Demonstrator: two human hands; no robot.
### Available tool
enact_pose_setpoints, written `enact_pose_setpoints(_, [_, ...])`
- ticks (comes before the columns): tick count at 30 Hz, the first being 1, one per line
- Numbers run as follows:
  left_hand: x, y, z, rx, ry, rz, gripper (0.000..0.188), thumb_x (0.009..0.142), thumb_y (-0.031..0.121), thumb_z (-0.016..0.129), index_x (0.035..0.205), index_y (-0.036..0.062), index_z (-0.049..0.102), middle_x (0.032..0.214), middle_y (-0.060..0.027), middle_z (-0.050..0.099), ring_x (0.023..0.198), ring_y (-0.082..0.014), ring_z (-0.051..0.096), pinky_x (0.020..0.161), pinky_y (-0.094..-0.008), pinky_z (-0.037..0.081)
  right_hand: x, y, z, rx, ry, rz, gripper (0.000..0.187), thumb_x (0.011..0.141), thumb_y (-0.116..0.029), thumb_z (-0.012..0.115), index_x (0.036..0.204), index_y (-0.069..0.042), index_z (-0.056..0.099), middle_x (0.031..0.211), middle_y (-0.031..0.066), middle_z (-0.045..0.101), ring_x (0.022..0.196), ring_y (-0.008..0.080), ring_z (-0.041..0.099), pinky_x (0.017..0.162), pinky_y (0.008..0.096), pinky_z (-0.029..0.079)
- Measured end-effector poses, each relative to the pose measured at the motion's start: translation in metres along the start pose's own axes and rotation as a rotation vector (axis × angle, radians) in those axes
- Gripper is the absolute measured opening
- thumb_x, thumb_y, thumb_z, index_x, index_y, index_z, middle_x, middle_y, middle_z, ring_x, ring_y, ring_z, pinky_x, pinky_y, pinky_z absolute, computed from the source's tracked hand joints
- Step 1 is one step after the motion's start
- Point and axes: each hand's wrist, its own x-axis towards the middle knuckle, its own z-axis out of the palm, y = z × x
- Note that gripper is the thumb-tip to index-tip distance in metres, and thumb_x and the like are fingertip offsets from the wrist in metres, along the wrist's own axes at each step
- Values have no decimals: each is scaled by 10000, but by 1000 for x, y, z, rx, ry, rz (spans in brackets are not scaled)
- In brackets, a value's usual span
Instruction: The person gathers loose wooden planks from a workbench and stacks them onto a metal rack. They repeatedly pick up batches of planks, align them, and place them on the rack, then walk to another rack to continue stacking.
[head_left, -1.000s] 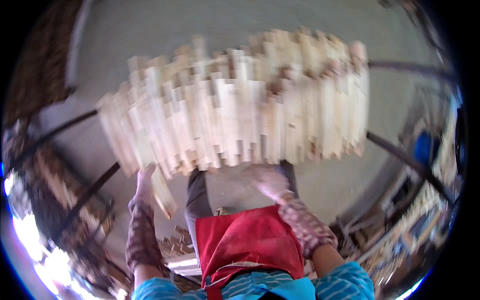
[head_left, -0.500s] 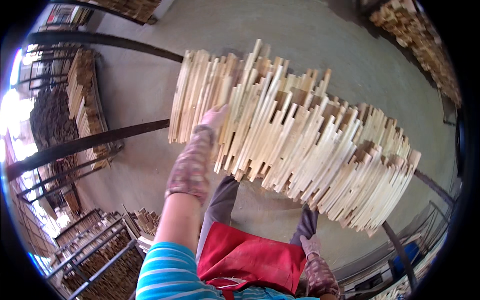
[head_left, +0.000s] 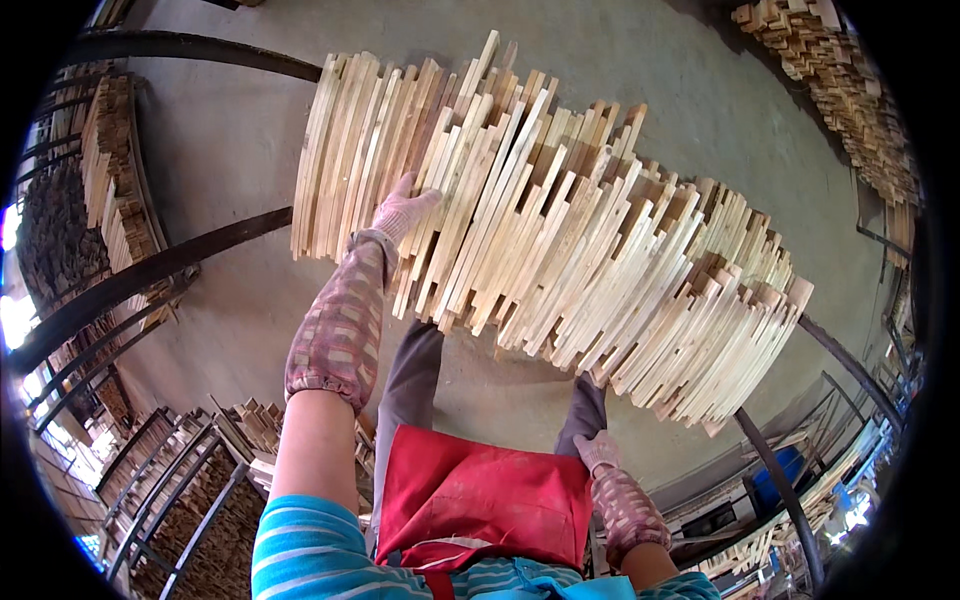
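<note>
Long pale wooden strips (head_left: pixel 560 250) lie side by side in a wide, uneven row, resting on dark metal bars. My left hand (head_left: pixel 403 212), in a pale knit glove, rests on the strips toward the left end of the row. Its thumb and fingers are spread, and it grips no strip that I can see. A darker strip lies just beyond its fingers. My right hand (head_left: pixel 600 452), also gloved, hangs low beside my right leg, away from the wood. Its fingers look loosely extended, with nothing visible in them.
Dark metal bars (head_left: pixel 150 280) run out from the left end of the row. Stacked wood (head_left: pixel 835 90) stands at the far right. More piles (head_left: pixel 110 170) line the left side, and a metal rack of wood (head_left: pixel 180 500) is at lower left. A blue container (head_left: pixel 778 478) sits at lower right.
The whole view has shifted, so the row appears higher and farther left. My left hand, blurred before, now rests with its fingers spread. My right hand stays beside my leg.
</note>
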Motion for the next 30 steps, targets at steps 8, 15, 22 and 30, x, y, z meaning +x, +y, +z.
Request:
enact_pose_setpoints(8, [-81, 11, 7, -17, 197, 21, 663, 894, 309, 734, 1475, 148, 457, 1304, -141, 623, 1135, -273, 632, 941, -351, 540, 34, -5, -41, 68, -111, -292, 485, 862, -463, 609, 1072, -36, 704, 1031, 209, 727, 999, 410, 683, 871, 492, 535])
enact_pose_setpoints(15, [-109, -48, -17, 158, 286, -31, 760, 906, 359, 712, 1541, 101, 383, 1447, -191, 553, 1365, -276, 504, 1097, -371, 424, 15, -208, -152, 392, 478, -754, 390, 932, -394, 588, 1165, -90, 662, 1008, 204, 694, 946, 414, 659, 812, 469, 527])
enact_pose_setpoints(22, [-105, -107, -58, -150, 246, -33, 709, 898, 319, 727, 1498, 66, 447, 1378, -186, 605, 1234, -238, 602, 1007, -336, 489, -33, -401, -301, 354, 826, -748, 529, 900, -490, 554, 1219, -76, 633, 1192, 141, 686, 1076, 338, 664, 936, 455, 509])
enact_pose_setpoints(30, [-68, -167, -64, -334, 33, -134, 636, 926, 205, 722, 1482, 43, 460, 1296, -155, 642, 1047, -174, 645, 853, -307, 538, 67, -473, -362, -232, 980, -777, 434, 963, -375, 457, 1091, -61, 727, 1133, 178, 703, 1096, 346, 674, 902, 440, 546])
